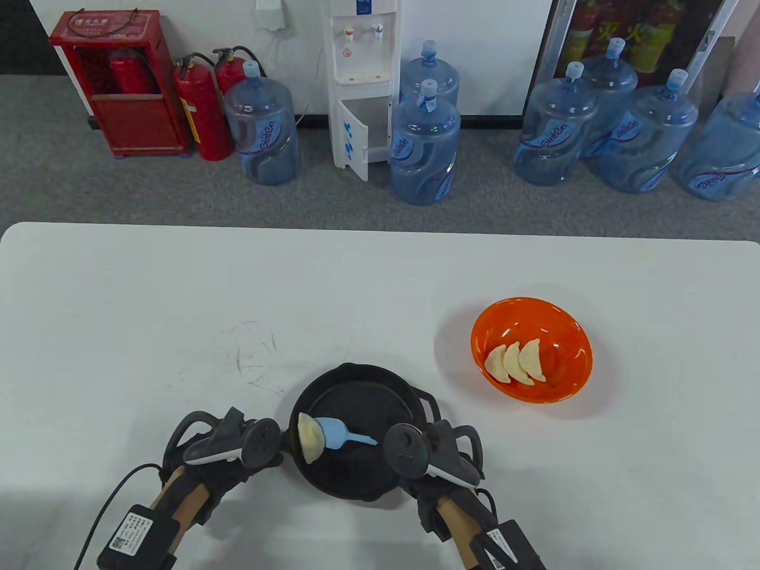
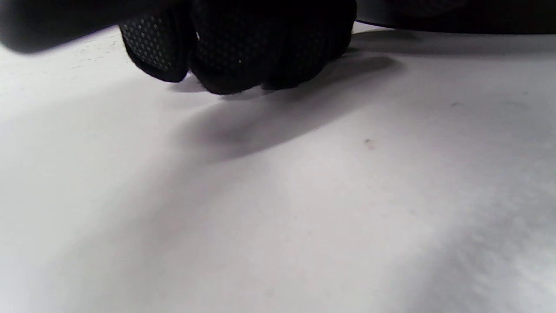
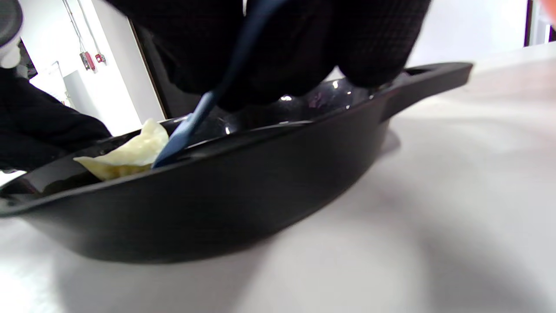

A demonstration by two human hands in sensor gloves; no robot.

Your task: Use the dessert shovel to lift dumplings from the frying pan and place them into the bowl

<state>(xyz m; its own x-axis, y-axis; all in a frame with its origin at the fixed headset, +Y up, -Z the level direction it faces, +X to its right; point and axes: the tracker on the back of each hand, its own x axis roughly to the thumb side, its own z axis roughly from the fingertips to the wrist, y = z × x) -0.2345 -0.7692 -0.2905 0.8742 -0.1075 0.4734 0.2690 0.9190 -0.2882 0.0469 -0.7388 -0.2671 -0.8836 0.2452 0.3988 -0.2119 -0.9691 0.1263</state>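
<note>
Looking down at the white bench (image 1: pixel 148 309), I see the black frying pan (image 1: pixel 362 475) sitting close to the near edge, about midway along it. One pale dumpling (image 1: pixel 309 438) remains in the pan, lying against its left inner wall. The light blue dessert shovel (image 1: pixel 339 435) has its blade touching the dumpling's right side, with the handle running toward my right hand (image 1: pixel 439 460) at the pan's right rim. In the right wrist view my gloved fingers (image 3: pixel 304 48) are curled around the shovel's handle, so that grip is grasping the shovel, and its blade slants down to the dumpling just inside the pan wall.

My left hand (image 1: pixel 228 448) sits on the bench against the pan's left rim. In the left wrist view its fingers (image 2: pixel 243 48) are curled down onto the bench surface; I cannot tell whether that grip is holding the pan's edge or is merely clenched beside it.

The orange bowl (image 1: pixel 558 320) stands well apart from the pan, toward the right edge of the bench and farther from me. Three dumplings (image 1: pixel 515 362) lie in it, overlapping in a row on the bowl's left side.

Beyond the far edge, on the grey floor, stand blue water bottles (image 1: pixel 424 148), a white water dispenser (image 1: pixel 362 83) and red fire extinguishers (image 1: pixel 202 113).
</note>
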